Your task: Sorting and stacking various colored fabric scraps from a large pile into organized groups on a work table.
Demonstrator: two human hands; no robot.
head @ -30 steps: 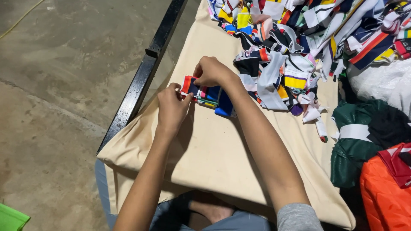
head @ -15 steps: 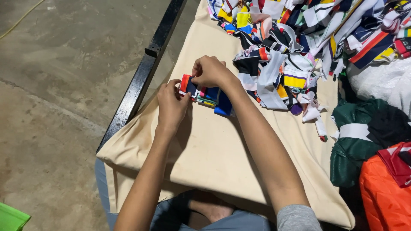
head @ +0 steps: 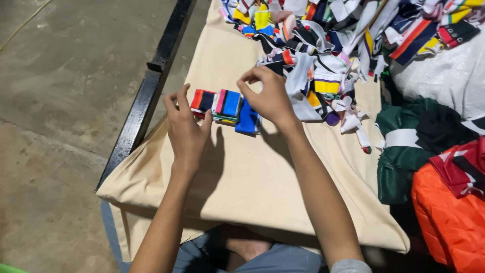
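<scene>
Concrete floor (head: 60,101) borders cream cloth (head: 242,177) beneath both hands.

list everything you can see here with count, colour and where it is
folded cloth pieces: a small row of about three, red-orange, blue with pink, and plain blue, on the cloth between the two hands
loose cloth strips: a big heap, too many to count, mixed colours, far end of the cloth
beige cloth: one, covering the work surface
black metal rail: one, along the left edge of the cloth
green garment: one, dark green with a white band, right side
orange bag: one, lower right corner
white sack: one, upper right
concrete floor: grey, left
left hand: open, fingertips by the red-orange piece
right hand: fingers curled over the blue piece
</scene>
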